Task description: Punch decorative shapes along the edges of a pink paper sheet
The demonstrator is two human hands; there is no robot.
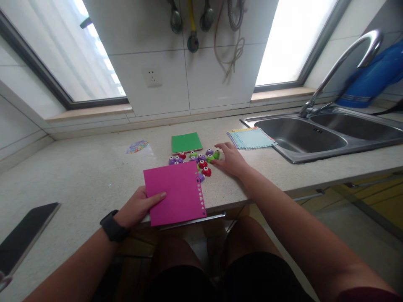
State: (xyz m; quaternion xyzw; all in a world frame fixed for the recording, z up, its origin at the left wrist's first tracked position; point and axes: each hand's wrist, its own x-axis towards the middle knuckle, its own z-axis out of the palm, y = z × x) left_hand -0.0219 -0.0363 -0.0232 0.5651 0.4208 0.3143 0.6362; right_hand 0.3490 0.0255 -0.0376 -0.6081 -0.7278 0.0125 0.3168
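The left hand (138, 207) pinches the pink sheet (176, 193) at its left edge, thumb on top. The sheet is thin matte card. Its punched right edge runs away from the person, and its near edge overhangs the speckled counter (94, 176). The right hand (229, 159) lies loosely open, fingertips on the small plastic punches (201, 161) clustered just beyond the sheet. The counter runs wide to the left.

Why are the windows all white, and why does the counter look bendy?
Head view: daylight blows out the windows, so nothing outside shows; the wide lens bows the counter edge and window frames; the tap near the corner looks stretched and soft; the pink card in the left hand is sharp, evenly lit, with little shadow.
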